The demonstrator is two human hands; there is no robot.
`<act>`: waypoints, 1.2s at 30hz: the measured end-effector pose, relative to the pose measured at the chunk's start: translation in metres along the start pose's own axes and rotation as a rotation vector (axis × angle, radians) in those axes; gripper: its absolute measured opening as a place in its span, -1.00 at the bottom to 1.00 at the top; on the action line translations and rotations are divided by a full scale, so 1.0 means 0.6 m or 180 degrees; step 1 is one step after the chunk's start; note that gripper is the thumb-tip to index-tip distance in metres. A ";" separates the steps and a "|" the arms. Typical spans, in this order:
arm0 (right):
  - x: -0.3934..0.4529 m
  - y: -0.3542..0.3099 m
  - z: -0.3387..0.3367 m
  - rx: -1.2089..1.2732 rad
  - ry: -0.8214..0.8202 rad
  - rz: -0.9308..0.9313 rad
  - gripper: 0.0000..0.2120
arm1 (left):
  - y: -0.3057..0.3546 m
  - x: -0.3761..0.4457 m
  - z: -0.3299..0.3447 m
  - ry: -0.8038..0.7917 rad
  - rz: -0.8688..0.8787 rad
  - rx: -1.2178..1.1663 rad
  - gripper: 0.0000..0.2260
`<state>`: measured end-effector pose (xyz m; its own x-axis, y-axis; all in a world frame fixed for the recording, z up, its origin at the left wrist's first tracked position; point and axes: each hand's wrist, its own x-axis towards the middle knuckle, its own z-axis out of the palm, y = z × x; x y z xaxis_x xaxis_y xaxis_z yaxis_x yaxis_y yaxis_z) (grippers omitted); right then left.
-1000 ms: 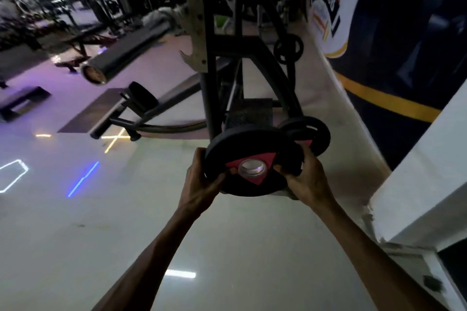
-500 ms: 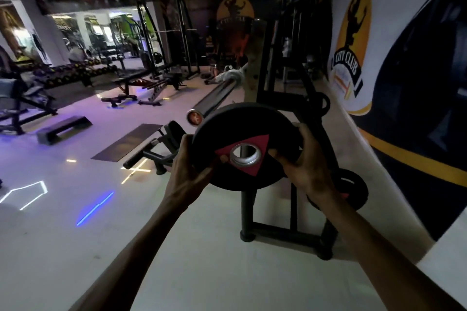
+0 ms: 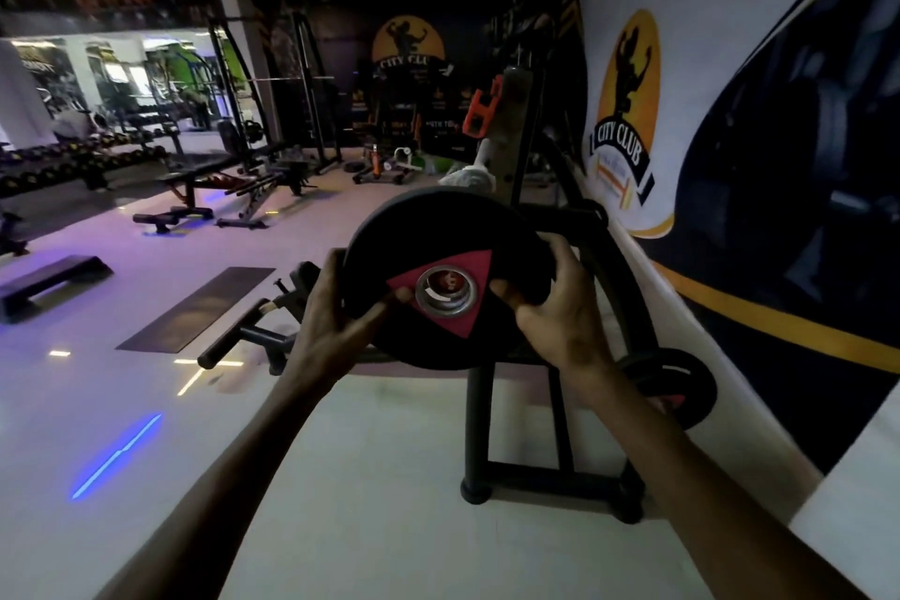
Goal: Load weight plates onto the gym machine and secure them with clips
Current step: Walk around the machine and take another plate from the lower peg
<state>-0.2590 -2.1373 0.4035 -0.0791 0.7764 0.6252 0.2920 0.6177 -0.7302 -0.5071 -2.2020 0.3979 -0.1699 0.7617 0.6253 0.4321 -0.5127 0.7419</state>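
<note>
Head view: a person holds a black weight plate [image 3: 448, 278] upright at arm's length in a dim gym, both bare forearms reaching in from the bottom edge of the frame. The left hand [image 3: 336, 317] grips the plate's left rim, thumb laid across the face near the red triangle around the metal-ringed centre hole [image 3: 445, 290]; its fingers are hidden behind the disc. The right hand [image 3: 560, 307] grips the right rim, thumb on the face beside the hole, fingers curled over the edge and out of sight behind it. Something round and reddish shows through the hole, too small and blurred to identify.

The plate covers most of the black machine frame [image 3: 487, 429] behind it; only the uprights, the floor feet and a curved arm to the right are visible, and whether the plate touches any part of the machine cannot be told. A second weight plate [image 3: 682, 385] sits low on the frame at right, partly blocked by the right forearm. An orange clip [image 3: 479, 110] hangs on a post above and behind the held plate. A black handle bar [image 3: 234, 346] juts out low to the left. On the pale floor lie a dark mat [image 3: 195, 307] and a step platform [image 3: 48, 283]. Benches and racks in the far room are murky. A wall banner [image 3: 628, 122] reads "City Club".
</note>
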 end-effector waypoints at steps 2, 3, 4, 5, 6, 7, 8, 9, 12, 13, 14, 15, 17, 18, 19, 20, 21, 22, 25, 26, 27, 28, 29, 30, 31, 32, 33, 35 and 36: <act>0.003 0.006 0.005 -0.0035 0.0038 0.0027 -0.44 | -0.013 0.013 0.001 -0.0064 0.0002 -0.0042 -0.48; 0.008 0.011 0.007 -0.0040 0.0029 0.0044 -0.45 | -0.018 0.022 0.003 -0.0088 0.0010 -0.0070 -0.48; 0.013 0.014 0.008 -0.0054 0.0037 0.0072 -0.44 | -0.023 0.031 0.005 -0.0121 0.0006 -0.0092 -0.47; 0.019 0.016 0.010 -0.0070 0.0079 0.0087 -0.44 | -0.028 0.041 0.007 -0.0156 0.0000 -0.0112 -0.46; 0.025 0.019 0.013 -0.0097 0.0124 0.0089 -0.43 | -0.035 0.052 0.009 -0.0182 -0.0005 -0.0107 -0.45; 0.032 0.023 0.017 -0.0141 0.0160 0.0099 -0.43 | -0.043 0.064 0.010 -0.0206 -0.0009 -0.0092 -0.45; 0.039 0.025 0.021 -0.0188 0.0182 0.0119 -0.41 | -0.051 0.077 0.012 -0.0238 -0.0027 -0.0064 -0.45; 0.047 0.028 0.026 -0.0252 0.0210 0.0133 -0.39 | -0.060 0.088 0.015 -0.0264 -0.0055 -0.0028 -0.46; 0.077 0.039 0.036 -0.0535 0.0352 0.0015 -0.34 | -0.082 0.128 0.032 -0.0214 -0.0033 0.0173 -0.48; 0.089 0.043 0.040 -0.0630 0.0359 -0.0047 -0.31 | -0.089 0.142 0.039 -0.0155 -0.0012 0.0250 -0.45; 0.100 0.047 0.045 -0.0717 0.0335 -0.0091 -0.27 | -0.096 0.157 0.045 -0.0096 0.0002 0.0308 -0.41; 0.113 0.052 0.050 -0.0787 0.0288 -0.0119 -0.25 | -0.102 0.170 0.052 -0.0048 0.0031 0.0346 -0.36; 0.142 0.066 0.061 -0.0884 0.0180 -0.0133 -0.24 | -0.117 0.198 0.067 -0.0001 0.0124 0.0447 -0.31; 0.159 0.074 0.067 -0.0905 0.0148 -0.0113 -0.24 | -0.124 0.213 0.074 0.0009 0.0154 0.0496 -0.29; 0.177 0.086 0.072 -0.0923 0.0130 -0.0077 -0.25 | -0.132 0.228 0.082 0.0016 0.0166 0.0534 -0.29; 0.194 0.097 0.077 -0.0934 0.0122 -0.0035 -0.25 | -0.139 0.242 0.090 0.0022 0.0154 0.0567 -0.28; 0.217 0.114 0.082 -0.0944 0.0126 -0.0006 -0.25 | -0.149 0.263 0.099 0.0015 0.0136 0.0599 -0.27; 0.235 0.126 0.087 -0.0971 0.0128 0.0013 -0.26 | -0.158 0.280 0.105 -0.0007 0.0122 0.0622 -0.25; 0.281 0.167 0.098 -0.1028 0.0142 0.0058 -0.26 | -0.180 0.328 0.121 -0.0067 0.0089 0.0654 -0.22; 0.297 0.181 0.101 -0.1016 0.0145 0.0074 -0.25 | -0.188 0.346 0.128 -0.0064 0.0063 0.0673 -0.23; 0.311 0.193 0.105 -0.0985 0.0141 0.0074 -0.25 | -0.196 0.362 0.135 -0.0047 0.0043 0.0701 -0.24; 0.323 0.204 0.109 -0.0956 0.0138 0.0067 -0.25 | -0.203 0.377 0.141 -0.0030 0.0033 0.0727 -0.25; 0.334 0.213 0.112 -0.0941 0.0138 0.0066 -0.25 | -0.211 0.389 0.146 -0.0020 0.0045 0.0738 -0.26; 0.344 0.221 0.115 -0.0939 0.0147 0.0066 -0.26 | -0.219 0.400 0.149 -0.0010 0.0068 0.0750 -0.28; 0.353 0.230 0.118 -0.0934 0.0154 0.0068 -0.26 | -0.226 0.410 0.153 -0.0005 0.0097 0.0763 -0.29; 0.362 0.238 0.121 -0.0923 0.0160 0.0068 -0.26 | -0.232 0.418 0.156 -0.0010 0.0119 0.0780 -0.30; 0.370 0.245 0.123 -0.0914 0.0171 0.0078 -0.26 | -0.238 0.426 0.159 -0.0021 0.0126 0.0799 -0.30; 0.383 0.255 0.126 -0.0923 0.0191 0.0095 -0.27 | -0.247 0.438 0.165 -0.0019 0.0133 0.0830 -0.30; 0.387 0.257 0.127 -0.0928 0.0201 0.0093 -0.27 | -0.250 0.442 0.168 -0.0010 0.0134 0.0842 -0.30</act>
<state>-0.3047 -1.8523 0.4149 -0.0098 0.7784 0.6277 0.5553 0.5262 -0.6439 -0.5279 -1.8833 0.4280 -0.1443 0.7434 0.6532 0.6553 -0.4228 0.6259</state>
